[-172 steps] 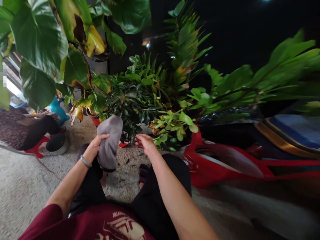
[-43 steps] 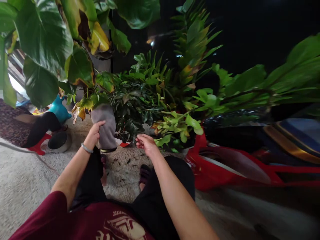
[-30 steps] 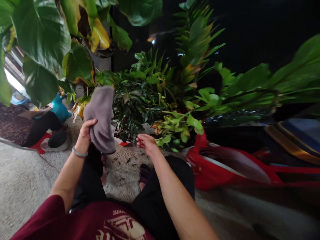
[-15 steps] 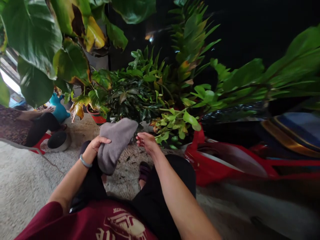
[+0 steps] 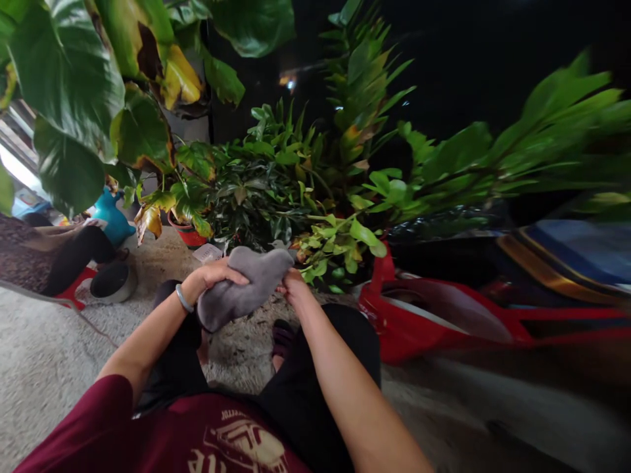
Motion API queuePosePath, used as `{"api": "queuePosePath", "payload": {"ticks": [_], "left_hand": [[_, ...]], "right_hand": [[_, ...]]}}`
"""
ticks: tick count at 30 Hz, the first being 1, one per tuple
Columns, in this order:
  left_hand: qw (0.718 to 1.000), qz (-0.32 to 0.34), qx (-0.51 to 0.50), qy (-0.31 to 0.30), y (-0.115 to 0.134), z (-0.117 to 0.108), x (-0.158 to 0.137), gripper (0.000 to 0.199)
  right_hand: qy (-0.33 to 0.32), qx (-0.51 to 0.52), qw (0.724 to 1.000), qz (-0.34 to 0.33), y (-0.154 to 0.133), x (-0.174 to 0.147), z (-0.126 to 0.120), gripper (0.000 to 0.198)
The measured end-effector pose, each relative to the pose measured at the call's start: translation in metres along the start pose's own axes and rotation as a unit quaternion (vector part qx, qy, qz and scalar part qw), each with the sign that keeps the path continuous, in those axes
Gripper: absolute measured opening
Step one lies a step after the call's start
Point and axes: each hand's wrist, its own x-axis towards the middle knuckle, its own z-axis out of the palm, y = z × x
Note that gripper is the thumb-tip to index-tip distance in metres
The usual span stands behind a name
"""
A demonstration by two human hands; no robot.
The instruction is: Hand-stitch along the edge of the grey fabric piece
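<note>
Grey plush piece aloft between two bare hands, above rough concrete floor.

Long axis aslant, from a rounded near end at lower left to a narrower far tip at upper right, pointing toward the right hand. Left hand nearer to the bulk of it: grasping, thumb laid across the upper face, other fingers mostly hidden. Right-hand fingers curled close under the far tip; impossible to tell from this angle whether pinching or only touching. Below, a dark sandal between black trouser legs. Ahead, dense leafy plants and a red pot; to the right, an open-topped red bag; to the left, a grey basin near a seated person.
</note>
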Motion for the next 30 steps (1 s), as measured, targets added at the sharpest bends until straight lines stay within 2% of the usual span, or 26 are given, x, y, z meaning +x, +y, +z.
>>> {"api": "queuePosePath", "payload": {"ticks": [2,5,8,11,14,17,20,22,24,26,28,30], "left_hand": [[1.0,0.015,0.005,-0.013,-0.001,-0.011,-0.014,0.05],[0.995,0.079,-0.05,0.046,0.014,-0.016,-0.022,0.052],[0.973,0.145,-0.141,0.113,0.029,-0.006,-0.015,0.052],[0.958,0.177,-0.177,0.138,0.021,0.01,-0.005,0.06],[0.967,0.147,-0.157,0.139,-0.011,0.018,-0.002,0.052],[0.975,0.102,-0.126,0.155,-0.048,0.011,-0.009,0.045],[0.979,0.071,-0.132,0.139,-0.068,-0.002,-0.016,0.043],[0.976,0.081,-0.163,0.116,-0.069,-0.011,-0.016,0.046],[0.97,0.112,-0.179,0.12,-0.062,-0.02,-0.011,0.048],[0.955,0.155,-0.182,0.176,-0.05,-0.03,-0.004,0.046],[0.928,0.196,-0.19,0.253,-0.037,-0.041,0.003,0.04],[0.896,0.23,-0.198,0.325,-0.027,-0.053,0.01,0.036]], "right_hand": [[-0.005,0.006,1.0,0.004,0.0,-0.001,-0.001,0.012],[-0.037,0.018,0.999,0.006,-0.007,-0.012,-0.003,0.013],[-0.119,0.079,0.99,-0.02,-0.018,-0.032,0.0,0.029],[-0.188,0.13,0.969,-0.092,-0.021,-0.055,0.015,0.053],[-0.149,0.106,0.975,-0.129,-0.004,-0.074,0.037,0.053],[-0.088,0.069,0.989,-0.093,0.027,-0.09,0.054,0.043],[-0.041,0.038,0.996,-0.074,0.043,-0.106,0.058,0.03],[0.003,0.027,0.994,-0.102,0.032,-0.113,0.055,0.03],[0.057,0.036,0.984,-0.162,0.002,-0.113,0.051,0.036],[0.1,0.071,0.964,-0.237,-0.038,-0.105,0.046,0.043],[0.1,0.123,0.944,-0.288,-0.07,-0.092,0.044,0.044],[0.076,0.167,0.949,-0.258,-0.08,-0.08,0.044,0.036]]}}
